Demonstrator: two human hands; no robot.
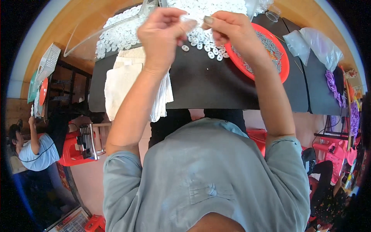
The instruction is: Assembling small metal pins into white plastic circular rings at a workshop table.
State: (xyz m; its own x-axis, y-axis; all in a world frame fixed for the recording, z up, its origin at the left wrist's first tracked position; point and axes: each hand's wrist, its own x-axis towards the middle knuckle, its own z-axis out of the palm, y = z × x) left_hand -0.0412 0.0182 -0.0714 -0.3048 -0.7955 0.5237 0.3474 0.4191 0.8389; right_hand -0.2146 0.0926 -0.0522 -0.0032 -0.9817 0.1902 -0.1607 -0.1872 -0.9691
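Over the far side of the dark table, both hands are raised close together. My left hand [160,36] is closed, and a small white piece [187,18], slightly blurred, shows at its fingertips. Just right of it, my right hand [234,33] has thumb and fingers pressed together; what they hold, if anything, is too small to make out. Beneath and beyond the hands spread loose white oval pieces with holes [211,55]. A red basin [285,69] of small grey parts [270,42] sits under my right wrist, which partly hides it.
Folded cream cloths [123,87] lie by my left forearm. A clear plastic sheet [83,38] borders the white heap at left. Plastic bags [320,42] and purple cord [334,87] are at right. One person [38,150] sits at far left, another [328,197] at lower right.
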